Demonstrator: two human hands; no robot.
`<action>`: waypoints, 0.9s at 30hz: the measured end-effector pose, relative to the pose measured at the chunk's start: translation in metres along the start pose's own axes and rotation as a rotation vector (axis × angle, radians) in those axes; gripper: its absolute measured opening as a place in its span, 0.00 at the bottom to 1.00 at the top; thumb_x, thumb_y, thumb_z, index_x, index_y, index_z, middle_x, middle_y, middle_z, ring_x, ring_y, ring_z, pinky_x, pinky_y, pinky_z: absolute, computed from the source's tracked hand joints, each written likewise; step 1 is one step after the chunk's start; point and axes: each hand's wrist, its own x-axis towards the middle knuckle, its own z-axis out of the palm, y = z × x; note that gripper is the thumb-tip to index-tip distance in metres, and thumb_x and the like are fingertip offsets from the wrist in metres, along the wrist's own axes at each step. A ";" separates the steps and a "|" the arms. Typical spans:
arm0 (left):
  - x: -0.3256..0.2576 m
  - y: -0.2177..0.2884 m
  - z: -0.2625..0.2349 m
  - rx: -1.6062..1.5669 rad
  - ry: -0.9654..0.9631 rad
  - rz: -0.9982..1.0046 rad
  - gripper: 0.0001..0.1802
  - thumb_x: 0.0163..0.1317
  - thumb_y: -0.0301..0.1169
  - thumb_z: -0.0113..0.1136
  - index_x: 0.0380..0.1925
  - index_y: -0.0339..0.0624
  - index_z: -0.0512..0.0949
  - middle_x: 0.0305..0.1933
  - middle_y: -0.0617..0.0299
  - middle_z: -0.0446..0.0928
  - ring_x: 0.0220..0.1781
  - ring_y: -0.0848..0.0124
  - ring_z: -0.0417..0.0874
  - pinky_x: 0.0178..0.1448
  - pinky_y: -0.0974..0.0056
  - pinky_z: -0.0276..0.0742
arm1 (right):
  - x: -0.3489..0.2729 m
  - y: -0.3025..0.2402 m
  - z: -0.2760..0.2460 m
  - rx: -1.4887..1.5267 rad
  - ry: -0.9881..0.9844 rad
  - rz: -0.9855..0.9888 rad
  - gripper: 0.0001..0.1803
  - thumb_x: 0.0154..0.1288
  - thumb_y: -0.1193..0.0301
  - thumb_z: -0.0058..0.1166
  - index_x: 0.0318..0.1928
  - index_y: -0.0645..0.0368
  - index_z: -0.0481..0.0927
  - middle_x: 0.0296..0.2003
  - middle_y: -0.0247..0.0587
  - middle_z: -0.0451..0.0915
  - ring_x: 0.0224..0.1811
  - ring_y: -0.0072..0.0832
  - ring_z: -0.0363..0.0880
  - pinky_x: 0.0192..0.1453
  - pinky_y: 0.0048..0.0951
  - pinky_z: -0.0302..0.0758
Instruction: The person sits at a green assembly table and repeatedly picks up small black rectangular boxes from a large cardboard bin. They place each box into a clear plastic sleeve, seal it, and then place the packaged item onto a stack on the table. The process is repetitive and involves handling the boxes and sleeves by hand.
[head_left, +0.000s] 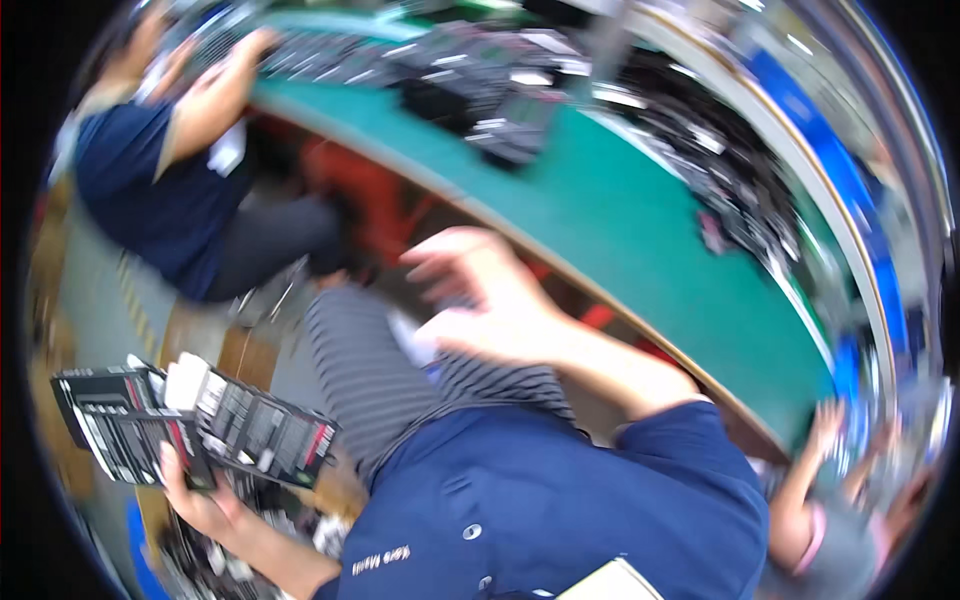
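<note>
My left hand (205, 500) is low at the left and grips a fan of flat black printed cartons (190, 420) with white and red patches. My right hand (480, 295) hovers, blurred by motion, over my striped trouser leg (375, 385), fingers spread and nothing clearly in them. A small white piece (418, 338) lies just under that hand; I cannot tell whether the hand touches it. My dark blue shirt (560, 500) fills the lower middle.
A long green table (650, 230) curves across the top right, with piles of black packaged goods (480, 90). A person in a dark blue shirt (150, 180) sits at its far left end. Another person's arm with a pink sleeve (810, 510) is at the lower right. More black items (250, 555) lie below my left hand.
</note>
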 end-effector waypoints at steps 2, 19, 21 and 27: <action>0.011 -0.062 0.022 0.054 -0.240 -0.156 0.21 0.66 0.26 0.58 0.58 0.28 0.74 0.52 0.52 0.81 0.52 0.64 0.83 0.61 0.57 0.78 | -0.011 0.018 0.049 0.370 -0.243 0.134 0.52 0.53 0.67 0.74 0.72 0.58 0.53 0.63 0.47 0.63 0.59 0.32 0.71 0.59 0.35 0.76; -0.019 -0.162 0.174 0.220 -0.475 -0.183 0.27 0.69 0.25 0.59 0.66 0.34 0.65 0.59 0.53 0.75 0.56 0.66 0.79 0.59 0.61 0.77 | -0.138 0.040 -0.014 0.514 0.072 0.549 0.43 0.53 0.68 0.74 0.67 0.64 0.66 0.58 0.43 0.78 0.60 0.29 0.76 0.68 0.35 0.71; -0.032 -0.165 0.180 0.444 -0.531 -0.061 0.38 0.66 0.24 0.63 0.72 0.34 0.55 0.66 0.50 0.68 0.61 0.65 0.73 0.67 0.59 0.68 | -0.136 0.037 -0.024 0.726 0.166 0.431 0.39 0.53 0.70 0.74 0.65 0.64 0.70 0.53 0.40 0.81 0.58 0.27 0.78 0.66 0.35 0.73; -0.111 -0.198 0.164 0.488 -1.071 -0.044 0.47 0.74 0.60 0.36 0.74 0.29 0.46 0.74 0.45 0.56 0.75 0.58 0.59 0.77 0.56 0.51 | -0.102 0.046 0.022 0.603 0.339 0.222 0.61 0.53 0.73 0.73 0.76 0.59 0.39 0.71 0.45 0.57 0.73 0.31 0.56 0.75 0.37 0.57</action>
